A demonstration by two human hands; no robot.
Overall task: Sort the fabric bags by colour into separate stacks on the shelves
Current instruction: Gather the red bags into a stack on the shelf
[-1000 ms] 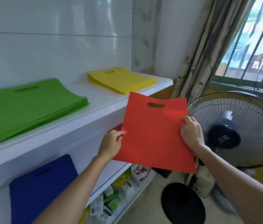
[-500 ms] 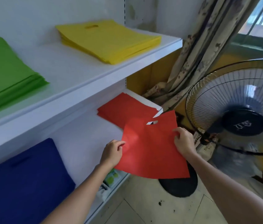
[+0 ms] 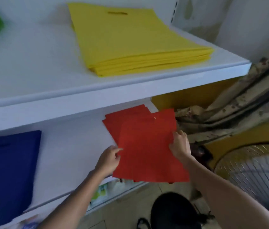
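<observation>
Left hand [image 3: 111,157] and right hand [image 3: 180,146] are pinching the red bag [image 3: 147,151] by its sides; its long axis is running up-frame over the red stack [image 3: 114,119], right hand nearer

- Left hand [image 3: 109,160]: bare, skin uncovered from knuckles to wrist.
- Right hand [image 3: 180,146]: bare as well.
- Left forearm [image 3: 74,200]: bare from the wrist to the lower frame edge.
- Right forearm [image 3: 221,187]: bare from the wrist to the lower right corner.
- Fingers on both hands are soft with blur; nails too indistinct to read.
</observation>
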